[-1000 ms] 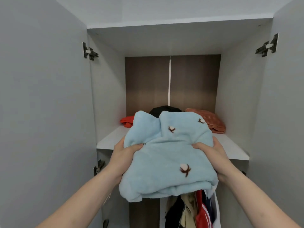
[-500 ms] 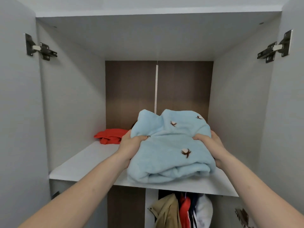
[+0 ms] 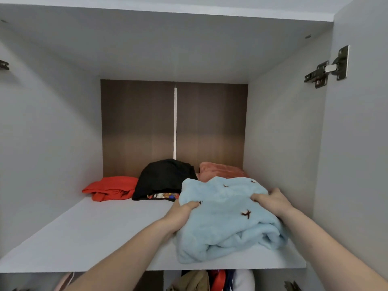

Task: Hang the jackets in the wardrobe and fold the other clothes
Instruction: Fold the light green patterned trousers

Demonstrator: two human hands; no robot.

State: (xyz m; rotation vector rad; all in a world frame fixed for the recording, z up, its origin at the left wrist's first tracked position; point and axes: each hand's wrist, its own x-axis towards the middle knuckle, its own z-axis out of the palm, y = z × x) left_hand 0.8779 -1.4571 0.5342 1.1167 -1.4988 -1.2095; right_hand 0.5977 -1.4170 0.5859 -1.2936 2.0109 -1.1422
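On shelf [image 3: 100, 234] — hands grip blue garment [image 3: 226, 219].

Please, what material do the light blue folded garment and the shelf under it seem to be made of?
The light blue garment looks like soft fleece or plush: a fuzzy, matte nap, thick rounded folds, small brown embroidered motifs. The shelf looks like laminated board with a smooth, matte pale grey finish and a straight, flat front edge; its core cannot be seen.

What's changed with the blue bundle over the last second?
The folded light-blue fleece garment went from held in front of the shelf edge to resting on the white wardrobe shelf, right side. Left hand and right hand still grip it. Folded clothes behind unchanged.
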